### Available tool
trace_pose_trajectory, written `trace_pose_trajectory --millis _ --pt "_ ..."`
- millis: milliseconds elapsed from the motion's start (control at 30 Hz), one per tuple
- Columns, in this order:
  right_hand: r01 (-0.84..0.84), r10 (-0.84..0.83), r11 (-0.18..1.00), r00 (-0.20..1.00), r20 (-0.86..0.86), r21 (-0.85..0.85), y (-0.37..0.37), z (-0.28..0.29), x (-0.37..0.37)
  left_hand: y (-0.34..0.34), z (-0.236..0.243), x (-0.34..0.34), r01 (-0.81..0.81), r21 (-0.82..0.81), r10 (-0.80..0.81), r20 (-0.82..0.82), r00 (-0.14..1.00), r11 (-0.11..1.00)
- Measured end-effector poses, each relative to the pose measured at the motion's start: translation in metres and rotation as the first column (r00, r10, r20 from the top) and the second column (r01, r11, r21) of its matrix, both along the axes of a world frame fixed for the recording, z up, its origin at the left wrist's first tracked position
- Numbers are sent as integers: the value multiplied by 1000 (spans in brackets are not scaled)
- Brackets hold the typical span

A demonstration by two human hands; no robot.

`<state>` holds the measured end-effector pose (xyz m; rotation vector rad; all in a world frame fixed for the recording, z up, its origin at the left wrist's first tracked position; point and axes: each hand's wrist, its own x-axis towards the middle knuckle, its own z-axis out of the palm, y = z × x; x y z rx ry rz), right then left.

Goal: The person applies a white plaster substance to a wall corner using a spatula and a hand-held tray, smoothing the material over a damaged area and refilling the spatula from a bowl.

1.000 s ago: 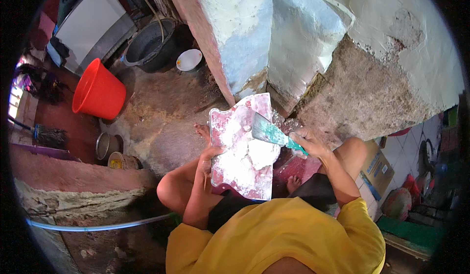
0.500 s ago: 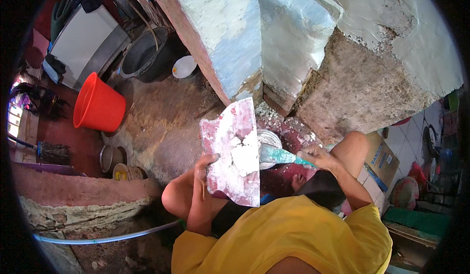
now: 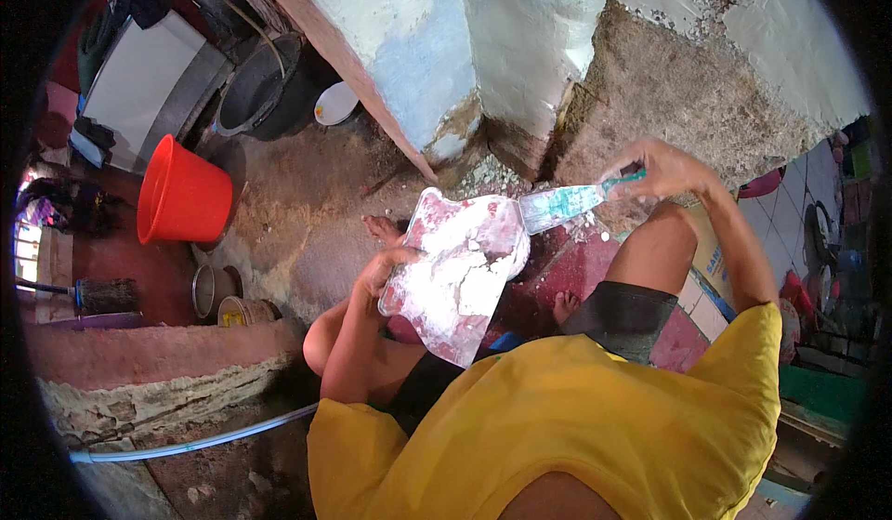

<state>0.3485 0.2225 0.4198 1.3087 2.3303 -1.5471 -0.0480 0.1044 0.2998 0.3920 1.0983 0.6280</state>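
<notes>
My left hand [image 3: 383, 271] is closed on the near-left edge of a flat board [image 3: 420, 320], pinkish red and smeared white, with a notched outline. White putty [image 3: 469, 283] lies spread and lumped over its middle. In my right hand [image 3: 662, 169] is the teal handle of a putty knife [image 3: 560, 206], its broad blade coated with white. The blade's end meets the board's far right corner, or overlaps it; I cannot tell if it presses there. A round white container below is almost wholly hidden by the board.
Ahead stands a wall corner [image 3: 534, 46] with white and pale blue coating, beside a bare rough patch [image 3: 650, 92]. Crumbled debris [image 3: 492, 176] lies at its foot. Leftward are a red bucket [image 3: 186, 190], a black tub [image 3: 265, 92] and a white bowl [image 3: 336, 104]. A hose [image 3: 195, 446] crosses lower left.
My right hand has raised the putty knife up and away from the container to the board's far corner. The board has turned and tilted in my left hand, covering most of the container.
</notes>
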Motion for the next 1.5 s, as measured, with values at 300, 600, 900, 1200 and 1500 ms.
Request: trace_pose_trajectory --millis 300,600,900,1200,1500 --pt "-362 360 932 925 -120 3 13 -16 -27 5 0 10 72 38 -74 67 995 997" --pt "-245 212 963 946 -246 -113 -24 -78 -62 12 -41 11 -15 205 -14 138 990 979" --pt "38 -15 993 979 -202 112 -32 -42 -34 2 -46 6 -177 199 163 87 983 964" --pt "-186 124 450 982 145 874 -61 -9 -46 -4 -36 29 -353 179 279 341 898 918" --pt "-229 45 237 973 225 944 -94 -30 -42 -5 -15 72 -581 173 434 507 745 795"
